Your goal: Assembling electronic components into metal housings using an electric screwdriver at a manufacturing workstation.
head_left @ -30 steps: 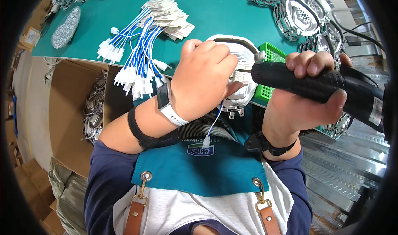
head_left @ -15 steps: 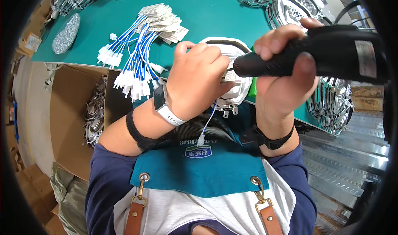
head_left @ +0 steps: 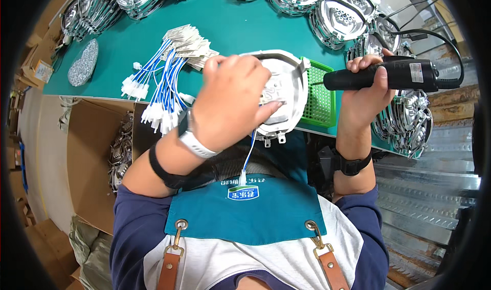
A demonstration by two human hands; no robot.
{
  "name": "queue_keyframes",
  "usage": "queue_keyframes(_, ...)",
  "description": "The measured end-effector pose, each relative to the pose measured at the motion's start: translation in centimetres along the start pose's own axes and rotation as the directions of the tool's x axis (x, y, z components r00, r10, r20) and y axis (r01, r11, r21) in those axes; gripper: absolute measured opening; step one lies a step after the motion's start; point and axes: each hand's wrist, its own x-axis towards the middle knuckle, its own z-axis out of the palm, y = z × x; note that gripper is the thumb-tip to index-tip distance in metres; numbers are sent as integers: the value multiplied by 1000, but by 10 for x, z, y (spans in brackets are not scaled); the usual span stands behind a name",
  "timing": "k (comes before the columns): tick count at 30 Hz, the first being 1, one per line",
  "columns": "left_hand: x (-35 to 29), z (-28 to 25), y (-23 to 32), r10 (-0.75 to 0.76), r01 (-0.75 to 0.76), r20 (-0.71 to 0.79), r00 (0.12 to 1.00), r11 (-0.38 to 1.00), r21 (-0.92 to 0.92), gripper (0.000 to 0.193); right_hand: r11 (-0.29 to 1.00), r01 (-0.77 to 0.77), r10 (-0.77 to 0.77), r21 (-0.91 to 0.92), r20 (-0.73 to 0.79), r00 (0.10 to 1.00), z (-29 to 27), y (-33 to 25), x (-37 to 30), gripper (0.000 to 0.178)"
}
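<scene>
Two hands work over the near edge of a green table (head_left: pixel 240 24). The left hand (head_left: pixel 232 103) lies flat on a round metal plate (head_left: pixel 286 93), fingers curled over its top and the thumb pressed across its face, so the plate is gripped and steadied against the table edge at the centre of the view. A blue wire (head_left: pixel 249 154) with a white plug hangs from under the plate toward six o'clock, over the teal apron (head_left: pixel 245 213). A white watch (head_left: pixel 192 139) sits on the left wrist.

The right hand (head_left: pixel 365 83), at three o'clock from the plate, is wrapped tight around a black power driver (head_left: pixel 388 78); all fingers close round its barrel. The driver lies level, its tip pointing toward nine o'clock at the plate's right rim, near it but apart. Its black cord loops away toward one o'clock.

Just beside the plate, between it and the right hand, lies a green tray (head_left: pixel 317 98). At ten o'clock from the plate a bundle of blue wires (head_left: pixel 161 83) with white plugs fans across the table edge. Stacks of shiny metal plates (head_left: pixel 337 14) line the far side from eleven to two o'clock, and more stand at three o'clock beyond the driver. A cardboard box (head_left: pixel 89 152) sits below the table at eight o'clock.
</scene>
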Motion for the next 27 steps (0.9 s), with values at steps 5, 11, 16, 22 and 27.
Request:
queue_keyframes(5, -8, -25, -42, -105, 38, -72, 992, 779, -625, 41, 998, -2, 1, 56, 22, 1000, -13, 10, 4, 40)
queue_keyframes(11, -218, -54, -315, -430, 497, 253, 867, 789, -361, 40, 996, -70, 53, 63, 245, 968, -18, 17, 16, 45)
queue_keyframes(16, -424, -156, -437, -736, 782, 382, 558, 621, 53, 40, 983, -117, 152, -142, 265, 952, -8, 23, 32, 43)
queue_keyframes(22, -534, -61, -336, -991, 882, 131, -9, 54, 468, 61, 753, 76, -100, -654, 1, 995, 4, 26, 14, 44)
queue_keyframes(27, -426, -5, -291, -798, 937, -599, 63, -159, 310, 74, 864, -13, 77, -504, 107, 991, -5, 25, 24, 33)
